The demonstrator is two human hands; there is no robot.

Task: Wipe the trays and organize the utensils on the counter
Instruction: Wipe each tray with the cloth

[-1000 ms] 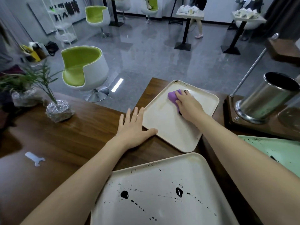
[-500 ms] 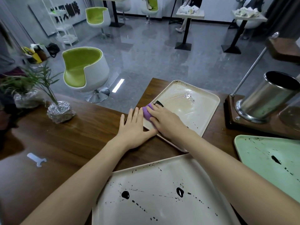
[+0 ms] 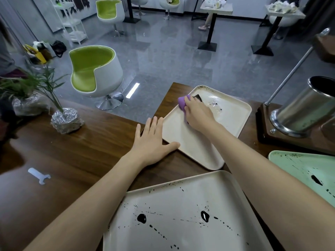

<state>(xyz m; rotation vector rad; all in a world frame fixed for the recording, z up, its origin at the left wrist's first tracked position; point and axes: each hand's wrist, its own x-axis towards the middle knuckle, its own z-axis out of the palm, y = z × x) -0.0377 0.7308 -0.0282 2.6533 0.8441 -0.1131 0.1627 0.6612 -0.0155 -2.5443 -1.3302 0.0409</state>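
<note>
A cream tray [image 3: 233, 116] lies on the far part of the wooden counter [image 3: 94, 142]. My right hand [image 3: 198, 113] grips a purple cloth [image 3: 182, 102] and presses it on the tray's far left area, beside a black smear. My left hand [image 3: 154, 140] lies flat on the counter, fingers straight, its thumb against the tray's near left rim. A second cream tray [image 3: 181, 196] with black spots sits close to me. A green tray [image 3: 297, 165], also spotted black, is at the right.
A steel utensil cylinder [image 3: 306, 107] stands on a dark wooden base [image 3: 264, 127] with a metal rod at the right. Foil-wrapped plant pots [image 3: 66, 118] sit at the left. A small white plastic piece [image 3: 39, 175] lies on the counter. Chairs and tables fill the floor beyond.
My right hand swept the purple cloth from the tray's far middle to its near left edge, then back up to the far left. My left hand stayed put.
</note>
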